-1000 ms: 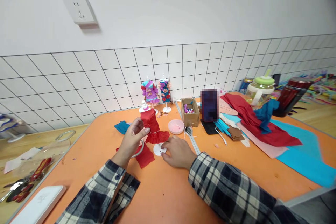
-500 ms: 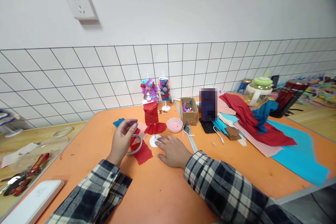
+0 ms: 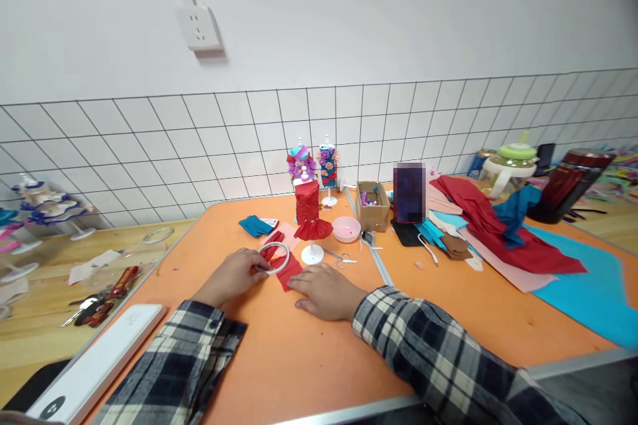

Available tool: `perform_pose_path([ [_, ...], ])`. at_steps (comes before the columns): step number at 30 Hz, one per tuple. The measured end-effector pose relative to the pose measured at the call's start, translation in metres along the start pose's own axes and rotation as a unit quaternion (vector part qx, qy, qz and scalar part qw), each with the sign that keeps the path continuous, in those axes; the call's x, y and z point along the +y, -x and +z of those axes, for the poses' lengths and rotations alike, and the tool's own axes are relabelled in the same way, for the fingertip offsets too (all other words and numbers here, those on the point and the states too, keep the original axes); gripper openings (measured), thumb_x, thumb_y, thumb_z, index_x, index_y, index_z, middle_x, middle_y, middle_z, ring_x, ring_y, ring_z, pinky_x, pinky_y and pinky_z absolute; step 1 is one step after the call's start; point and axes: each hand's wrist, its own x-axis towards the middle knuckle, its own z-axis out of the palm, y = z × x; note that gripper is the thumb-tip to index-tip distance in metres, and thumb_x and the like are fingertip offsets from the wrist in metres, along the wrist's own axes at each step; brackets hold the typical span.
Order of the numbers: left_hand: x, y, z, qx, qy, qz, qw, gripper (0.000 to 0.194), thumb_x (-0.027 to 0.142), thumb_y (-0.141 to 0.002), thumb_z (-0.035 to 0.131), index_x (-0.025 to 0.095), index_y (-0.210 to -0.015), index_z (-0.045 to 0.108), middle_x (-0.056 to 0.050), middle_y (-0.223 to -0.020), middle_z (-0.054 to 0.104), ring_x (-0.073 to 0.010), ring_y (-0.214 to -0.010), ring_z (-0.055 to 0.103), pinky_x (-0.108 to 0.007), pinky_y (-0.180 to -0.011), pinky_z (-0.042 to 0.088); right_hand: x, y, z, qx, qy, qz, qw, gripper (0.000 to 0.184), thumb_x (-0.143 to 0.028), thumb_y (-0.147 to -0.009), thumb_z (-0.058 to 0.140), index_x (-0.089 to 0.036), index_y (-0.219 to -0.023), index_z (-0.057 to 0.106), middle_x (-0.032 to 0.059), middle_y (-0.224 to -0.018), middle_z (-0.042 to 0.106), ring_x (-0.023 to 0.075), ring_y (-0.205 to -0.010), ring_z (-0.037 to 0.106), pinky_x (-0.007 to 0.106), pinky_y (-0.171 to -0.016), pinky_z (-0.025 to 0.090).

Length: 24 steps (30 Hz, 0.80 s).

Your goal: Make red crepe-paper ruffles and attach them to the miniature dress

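My left hand (image 3: 235, 277) is closed in a pinch on the near left edge of a narrow ring that looks like a roll of tape (image 3: 288, 256). Beneath and behind the ring lie red crepe pieces (image 3: 289, 271). My right hand (image 3: 327, 292) rests palm down with its fingers out, the fingertips at the right end of the red piece. Just behind the hands stands a small dress form in a red dress (image 3: 307, 202) with a flared hem, upright on a white round base (image 3: 312, 255). Scissors (image 3: 341, 259) lie to the right of the base.
Two more decorated dress forms (image 3: 327, 166) stand at the back. Nearby are a pink bowl (image 3: 346, 230), a cardboard box (image 3: 373, 212), a phone-like screen (image 3: 409, 192) and layered coloured sheets (image 3: 508, 226). Folded blue crepe (image 3: 256, 226) lies left; a white power bank (image 3: 100, 358) sits at the near left.
My left hand has lowered to the table with the tape roll. My right hand has come off the dress form's base onto the red piece. The camera view has shifted left.
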Motion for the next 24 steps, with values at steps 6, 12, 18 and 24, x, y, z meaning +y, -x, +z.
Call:
perform_pose_path([
  [6,0.003,-0.004,0.001,0.035,-0.069,-0.020,0.997,0.017,0.026,-0.081,0.056,0.026,-0.082,0.072,-0.005,-0.088,0.073,-0.0256,-0.085,0.065,-0.032,-0.073,0.045,0.007,0.006,-0.004,-0.033,-0.007,-0.028,0.999,0.025,-0.031,-0.091,0.056,-0.020,-0.111,0.068,0.0033,-0.110,0.071,0.0207,-0.102,0.059,0.034,-0.090,0.041],
  [12,0.045,-0.004,0.004,0.125,0.013,0.047,0.991,0.023,0.041,-0.086,0.056,0.020,-0.089,0.066,-0.008,-0.097,0.067,-0.0245,-0.093,0.061,-0.035,-0.082,0.047,0.008,0.015,-0.008,-0.031,-0.006,-0.002,1.000,0.023,-0.031,-0.089,0.059,-0.021,-0.108,0.068,0.0050,-0.104,0.071,0.0199,-0.095,0.062,0.031,-0.082,0.042],
  [18,0.105,0.008,0.019,-0.036,0.110,0.096,0.989,0.021,0.028,-0.090,0.047,0.021,-0.098,0.065,-0.007,-0.101,0.067,-0.0211,-0.092,0.062,-0.033,-0.082,0.049,0.011,0.026,-0.013,-0.046,-0.002,0.006,0.999,0.018,-0.030,-0.090,0.058,-0.023,-0.099,0.072,0.0028,-0.104,0.071,0.0194,-0.098,0.062,0.030,-0.081,0.042],
  [24,0.099,0.006,0.035,-0.034,0.105,0.114,0.987,0.031,0.029,-0.086,0.054,0.022,-0.116,0.061,-0.010,-0.119,0.064,-0.0268,-0.113,0.058,-0.039,-0.096,0.046,0.014,0.031,-0.019,-0.040,-0.003,0.026,0.999,0.019,-0.031,-0.086,0.063,-0.023,-0.101,0.072,0.0030,-0.103,0.071,0.0205,-0.098,0.062,0.032,-0.081,0.042],
])
